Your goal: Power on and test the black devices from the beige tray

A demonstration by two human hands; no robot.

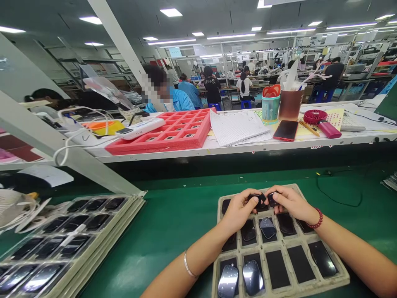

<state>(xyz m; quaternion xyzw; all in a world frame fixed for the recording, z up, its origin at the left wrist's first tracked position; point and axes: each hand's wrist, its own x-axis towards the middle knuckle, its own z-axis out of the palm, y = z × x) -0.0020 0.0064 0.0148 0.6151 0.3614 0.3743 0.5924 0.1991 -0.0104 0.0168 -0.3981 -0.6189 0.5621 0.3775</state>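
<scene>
Both hands meet over the far row of a beige compartment tray (281, 244). My left hand (240, 209) is closed, thumb against fingers, on a small black piece (260, 199). Just beside it, my right hand (290, 202) pinches a small glossy black square piece (272, 199) with rounded corners. Fingers partly cover both pieces, so their exact kind is unclear. Under the hands, the tray holds dark glossy rounded panels, among them one panel (268, 228) in the middle row and another (252, 277) at the near left. Several near compartments show flat black bottoms.
Stacked trays of black glossy panels (74, 223) stand at the left on the green bench (167, 231). A thin black cable (341, 203) lies at the right. The raised shelf bears a red foam tray (186, 136), papers (237, 128) and a phone (285, 130). A co-worker (180, 99) sits beyond.
</scene>
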